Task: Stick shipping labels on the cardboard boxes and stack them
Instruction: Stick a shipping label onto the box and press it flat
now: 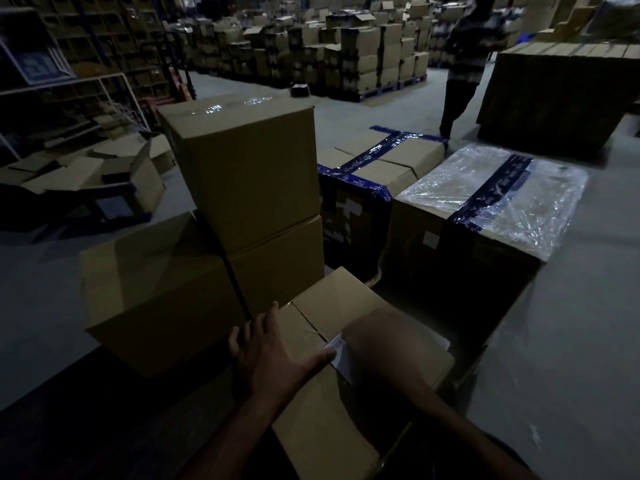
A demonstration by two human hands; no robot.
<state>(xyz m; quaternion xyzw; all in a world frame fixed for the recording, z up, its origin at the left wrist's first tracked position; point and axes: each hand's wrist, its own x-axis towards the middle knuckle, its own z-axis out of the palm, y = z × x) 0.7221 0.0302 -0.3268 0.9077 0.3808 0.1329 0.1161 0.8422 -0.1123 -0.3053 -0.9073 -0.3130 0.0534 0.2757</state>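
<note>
step: label being stuck | near cardboard box (332,403) carries white shipping label (341,355) on top | left hand (268,358) flat, grip open, thumb on label | right hand (374,344) blurred over label, grip unclear | stack of boxes (249,209) far left already built | left: stacking this box

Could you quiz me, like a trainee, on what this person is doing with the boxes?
1. True or false: the left hand rests flat on the near box.
2. What lies under the blurred right hand? A) tape roll B) white label C) knife
3. Fill in: the box wrapped in clear film carries a strip of ____ tape.

Key: 1 true; 2 B; 3 blue.
</note>
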